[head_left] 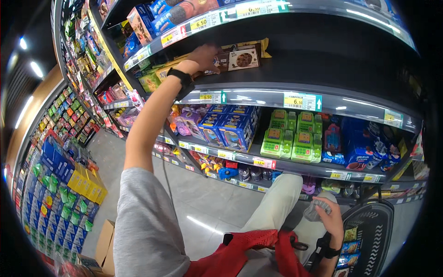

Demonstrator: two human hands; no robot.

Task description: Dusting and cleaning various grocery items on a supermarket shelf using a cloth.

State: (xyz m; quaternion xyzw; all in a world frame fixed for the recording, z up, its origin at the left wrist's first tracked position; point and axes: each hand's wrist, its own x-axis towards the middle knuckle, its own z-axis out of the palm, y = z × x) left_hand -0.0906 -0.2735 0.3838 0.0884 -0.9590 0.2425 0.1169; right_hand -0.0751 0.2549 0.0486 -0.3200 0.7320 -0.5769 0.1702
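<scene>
My left arm reaches up and across to the middle shelf (314,76). There my left hand (203,59), slightly blurred, closes over the left end of a brown cookie package (243,59) with a cookie picture on it. The thumb lies at the package's front, and the other fingers are partly hidden. Yellow packs (168,70) lie beside and behind it, and a green pack (150,82) stands at the shelf's left end. Low at the right, my right hand (331,217) is closed on a crumpled grey thing (316,210) beside my knee; its kind is unclear.
A black basket (385,221) with several snack packs stands at my right. The shelf below holds blue boxes (235,131) and green toy packs (272,141). Overhead, another shelf edge (207,22) juts out. Stacked blue and yellow cartons (76,177) stand at the left.
</scene>
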